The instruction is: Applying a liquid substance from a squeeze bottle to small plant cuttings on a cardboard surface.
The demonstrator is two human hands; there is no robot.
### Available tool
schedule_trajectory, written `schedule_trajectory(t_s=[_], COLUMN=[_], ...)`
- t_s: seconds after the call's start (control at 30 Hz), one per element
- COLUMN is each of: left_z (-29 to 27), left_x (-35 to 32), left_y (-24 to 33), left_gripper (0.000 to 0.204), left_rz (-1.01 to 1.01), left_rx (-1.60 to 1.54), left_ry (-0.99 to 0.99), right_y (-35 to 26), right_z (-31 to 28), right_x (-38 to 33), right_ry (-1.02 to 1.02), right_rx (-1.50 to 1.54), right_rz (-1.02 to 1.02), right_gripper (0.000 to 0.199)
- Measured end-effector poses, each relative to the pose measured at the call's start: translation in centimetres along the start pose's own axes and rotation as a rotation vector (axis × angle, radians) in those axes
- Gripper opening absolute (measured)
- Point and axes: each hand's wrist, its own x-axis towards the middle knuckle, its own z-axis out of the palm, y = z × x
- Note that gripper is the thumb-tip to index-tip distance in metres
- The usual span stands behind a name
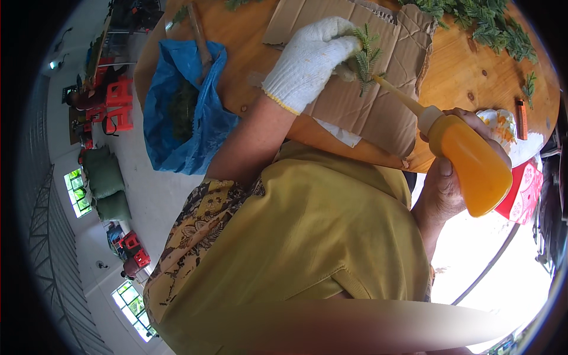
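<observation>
My left hand (310, 62), in a white knit glove, pinches a small green artificial fir sprig (368, 58) above a cardboard sheet (349, 112). Bare and wrapped around a squeeze bottle (470, 163) of orange-yellow liquid, my right hand (449, 183) keeps it tilted with its long nozzle (399, 96) pointing up and left. The nozzle's tip meets the sprig's lower stem, or comes very near it; whether liquid is flowing out cannot be made out. The fingertips of the gloved hand are partly hidden behind the sprig.
A round wooden table (467, 74) carries the cardboard. Fir branches (479, 23) are heaped at the far right, near an orange lighter-like object (521, 119) and stained white paper (500, 127). A blue plastic bag (168, 118) hangs at the left edge. Red stools (118, 100) stand farther off.
</observation>
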Motion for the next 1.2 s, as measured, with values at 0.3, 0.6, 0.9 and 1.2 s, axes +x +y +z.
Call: schedule_trajectory(t_s=[0.3, 0.6, 0.9, 1.2], left_z=[0.0, -0.1, -6.5, -26.4], left_x=[0.2, 0.3, -4.4, -15.0], left_y=[-0.4, -0.3, 5.6, 2.9], left_gripper=[0.018, 0.019, 0.024, 0.032], left_rz=[0.009, 0.021, 0.135, -0.113], left_rx=[-0.047, -0.072, 0.23, 1.009], left_ry=[0.023, 0.023, 0.274, 0.926], right_y=[-0.2, 0.4, 2.2, 4.0], right_z=[-0.1, -0.3, -1.4, -0.9], right_x=[-0.1, -0.2, -1.8, -1.1], right_ry=[-0.022, -0.054, 0.26, 0.291], right_rx=[-0.011, 0.018, 0.381, 0.544], right_rz=[0.021, -0.007, 0.335, 0.367], right_gripper=[0.055, 0.053, 0.063, 0.047])
